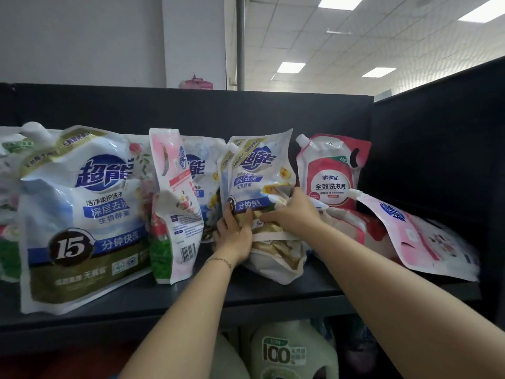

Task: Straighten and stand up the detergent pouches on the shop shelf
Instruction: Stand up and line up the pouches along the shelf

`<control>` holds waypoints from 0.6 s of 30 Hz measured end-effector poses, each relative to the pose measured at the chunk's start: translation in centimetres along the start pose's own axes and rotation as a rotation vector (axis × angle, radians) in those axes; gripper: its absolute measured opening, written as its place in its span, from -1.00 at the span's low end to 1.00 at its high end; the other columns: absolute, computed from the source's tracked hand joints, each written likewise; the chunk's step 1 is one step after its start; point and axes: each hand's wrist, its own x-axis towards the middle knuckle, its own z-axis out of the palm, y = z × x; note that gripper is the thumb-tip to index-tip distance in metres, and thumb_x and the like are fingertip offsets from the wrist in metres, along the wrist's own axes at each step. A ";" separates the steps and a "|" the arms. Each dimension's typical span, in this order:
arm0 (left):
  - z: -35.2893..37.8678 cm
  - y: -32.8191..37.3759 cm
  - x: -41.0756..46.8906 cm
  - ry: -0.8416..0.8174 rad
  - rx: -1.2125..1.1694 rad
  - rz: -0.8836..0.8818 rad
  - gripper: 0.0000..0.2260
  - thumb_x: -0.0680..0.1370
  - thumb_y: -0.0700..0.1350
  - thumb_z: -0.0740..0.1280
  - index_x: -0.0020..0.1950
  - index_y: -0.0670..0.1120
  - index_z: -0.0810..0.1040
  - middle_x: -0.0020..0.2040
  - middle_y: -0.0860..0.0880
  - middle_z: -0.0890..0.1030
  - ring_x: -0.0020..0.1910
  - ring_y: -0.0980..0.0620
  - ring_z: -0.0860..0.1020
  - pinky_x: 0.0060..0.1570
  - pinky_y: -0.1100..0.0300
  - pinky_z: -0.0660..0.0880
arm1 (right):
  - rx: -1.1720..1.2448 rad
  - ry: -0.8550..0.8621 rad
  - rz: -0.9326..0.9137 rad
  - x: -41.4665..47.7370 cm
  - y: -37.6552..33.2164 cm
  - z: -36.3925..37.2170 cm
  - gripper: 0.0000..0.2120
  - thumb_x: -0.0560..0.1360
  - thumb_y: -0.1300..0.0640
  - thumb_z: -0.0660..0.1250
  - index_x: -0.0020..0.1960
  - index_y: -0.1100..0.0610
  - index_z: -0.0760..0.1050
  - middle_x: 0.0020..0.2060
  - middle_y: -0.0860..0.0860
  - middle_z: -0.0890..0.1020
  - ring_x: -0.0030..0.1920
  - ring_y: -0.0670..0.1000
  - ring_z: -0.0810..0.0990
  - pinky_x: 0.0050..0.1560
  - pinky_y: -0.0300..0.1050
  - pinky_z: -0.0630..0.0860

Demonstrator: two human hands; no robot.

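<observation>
Detergent pouches fill a dark shelf. In the middle a white and gold pouch stands crumpled, its bottom bulging toward the front edge. My left hand grips its lower left side. My right hand presses on its crumpled middle from the right, fingers curled into the folds. A large white and blue pouch leans upright at the left. Beside it stands a slim pink pouch. A red pouch with a spout stands at the back right. A pink pouch lies flat at the right.
The dark back panel and a dark side wall close in the shelf. More pouches crowd the far left edge. Pale green detergent jugs sit on the level below. A bare strip of shelf runs along the front edge.
</observation>
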 end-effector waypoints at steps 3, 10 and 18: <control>0.0 -0.5 -0.2 0.025 -0.042 0.007 -0.39 0.60 0.29 -0.05 0.57 0.13 -0.19 0.58 -0.09 -0.03 0.53 -0.22 -0.02 0.49 -0.15 -0.06 | -0.106 0.058 -0.093 -1.0 -0.1 0.6 -0.26 0.30 -0.13 0.55 0.33 0.06 0.28 0.12 0.01 0.57 0.15 0.09 0.55 0.04 -0.04 0.48; -0.7 0.4 -1.1 0.201 -0.329 0.198 -0.22 0.41 0.47 0.06 0.49 0.02 0.29 0.47 -0.07 0.32 0.47 -0.11 0.23 0.46 -0.11 0.14 | -0.172 0.171 -0.192 -3.5 -1.1 1.6 -0.20 0.32 -0.20 0.52 0.35 0.14 0.25 0.08 0.04 0.60 0.12 0.11 0.58 0.03 -0.01 0.52; -2.4 1.5 -2.7 0.376 -0.802 0.354 -0.46 0.39 0.16 0.41 0.19 -0.21 0.50 0.11 -0.13 0.62 0.08 0.01 0.61 0.15 0.04 0.55 | -0.134 0.211 -0.422 -5.9 -2.4 3.9 -0.15 0.36 -0.13 0.45 0.46 0.19 0.12 0.11 0.07 0.58 0.14 0.12 0.54 0.09 -0.02 0.50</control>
